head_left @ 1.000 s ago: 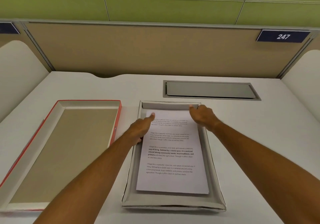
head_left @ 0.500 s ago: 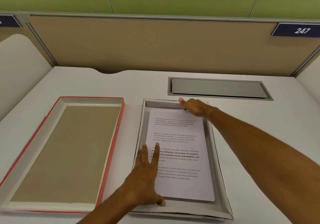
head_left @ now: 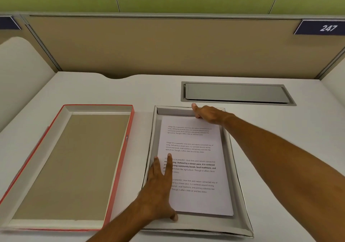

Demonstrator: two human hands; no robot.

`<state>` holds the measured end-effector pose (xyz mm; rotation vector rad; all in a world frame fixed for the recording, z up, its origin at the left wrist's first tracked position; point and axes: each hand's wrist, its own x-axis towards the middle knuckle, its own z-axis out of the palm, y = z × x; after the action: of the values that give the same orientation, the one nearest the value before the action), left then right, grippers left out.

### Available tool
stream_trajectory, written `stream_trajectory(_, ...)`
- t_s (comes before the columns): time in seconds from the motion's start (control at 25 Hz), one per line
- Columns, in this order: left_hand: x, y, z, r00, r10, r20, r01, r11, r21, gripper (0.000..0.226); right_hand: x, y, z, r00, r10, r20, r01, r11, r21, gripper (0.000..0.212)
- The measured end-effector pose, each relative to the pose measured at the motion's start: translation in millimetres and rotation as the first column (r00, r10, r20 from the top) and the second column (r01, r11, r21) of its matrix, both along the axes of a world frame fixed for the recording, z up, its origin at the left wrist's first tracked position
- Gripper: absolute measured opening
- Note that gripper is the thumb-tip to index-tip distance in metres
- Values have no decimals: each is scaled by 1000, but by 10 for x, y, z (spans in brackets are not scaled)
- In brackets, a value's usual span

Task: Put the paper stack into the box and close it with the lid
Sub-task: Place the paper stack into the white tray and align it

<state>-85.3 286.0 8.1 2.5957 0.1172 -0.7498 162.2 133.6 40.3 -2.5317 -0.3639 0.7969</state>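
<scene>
A white paper stack (head_left: pixel 197 167) with printed text lies flat inside a shallow grey-white box (head_left: pixel 240 202) in the middle of the desk. My left hand (head_left: pixel 160 187) lies flat on the stack's near left part, fingers spread, thumb at the near edge. My right hand (head_left: pixel 207 113) rests at the stack's far edge against the box's far wall, fingers extended. The lid (head_left: pixel 74 167), red outside with a brown inner face, lies upside down on the desk to the left of the box.
A grey metal cable flap (head_left: pixel 237 93) is set into the white desk (head_left: pixel 289 139) just beyond the box. A beige partition with a "247" plate (head_left: pixel 324 27) closes the back; curved side panels flank the desk.
My left hand slid back from the stack's far left corner to its near left part and lies flat there. My right hand shifted slightly left along the far edge.
</scene>
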Motion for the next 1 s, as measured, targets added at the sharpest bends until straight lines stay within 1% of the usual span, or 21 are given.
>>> stream_trajectory(0.04, 28, 26, 16, 1000, 9, -12, -9, 1000, -28, 149, -5, -9, 13, 999, -30, 29, 30, 1000, -2, 76)
stream_trajectory(0.08, 70, 50, 61, 999, 33, -14, -34, 996, -77, 149, -19, -17, 34, 994, -72, 84, 71, 997, 9, 76)
stream_trajectory(0.12, 125, 70, 128, 997, 81, -4, -81, 985, -154, 146, -48, -33, 60, 979, -126, 157, 123, 992, 34, 70)
stream_trajectory(0.16, 193, 88, 202, 988, 155, 10, -147, 954, -262, 138, -104, -57, 97, 954, -204, 220, 191, 978, 78, 62)
stream_trajectory(0.24, 346, 119, 308, 940, 341, 27, -290, 835, -468, 103, -272, -122, 145, 885, -380, 268, 340, 922, 184, 55)
stream_trajectory(0.28, 429, 135, 325, 905, 426, -16, -370, 767, -524, 88, -379, -178, 142, 862, -440, 251, 392, 894, 218, 54)
stream_trajectory(0.32, 508, 157, 325, 868, 489, -88, -453, 706, -545, 83, -501, -243, 142, 847, -493, 199, 443, 862, 247, 54)
stream_trajectory(0.36, 577, 184, 305, 834, 527, -162, -522, 660, -540, 82, -637, -308, 146, 837, -536, 108, 491, 824, 282, 53)
stream_trajectory(0.4, 634, 215, 275, 820, 532, -211, -552, 638, -537, 80, -779, -371, 158, 830, -558, -11, 531, 784, 321, 51)
stream_trajectory(0.44, 674, 232, 254, 820, 523, -230, -554, 627, -547, 76, -907, -431, 180, 819, -561, -117, 564, 752, 342, 49)
stream_trajectory(0.48, 699, 238, 250, 819, 521, -239, -554, 611, -565, 70, -1014, -478, 205, 811, -555, -183, 582, 737, 343, 47)
stream_trajectory(0.56, 747, 239, 231, 799, 543, -257, -573, 561, -598, 62, -1178, -532, 229, 810, -527, -256, 586, 736, 340, 42)
stream_trajectory(0.64, 792, 244, 197, 777, 565, -278, -593, 508, -625, 61, -1287, -522, 211, 809, -478, -343, 583, 726, 365, 36)
stream_trajectory(0.76, 833, 259, 178, 747, 584, -317, -622, 447, -642, 57, -1370, -485, 159, 782, -444, -437, 608, 697, 380, 38)
stream_trajectory(0.92, 856, 277, 184, 706, 603, -371, -667, 392, -634, 74, -1406, -488, 181, 723, -488, -488, 680, 625, 383, 39)
stream_trajectory(1.0, 868, 293, 182, 699, 607, -378, -674, 384, -631, 73, -1403, -490, 194, 708, -508, -490, 698, 608, 379, 41)
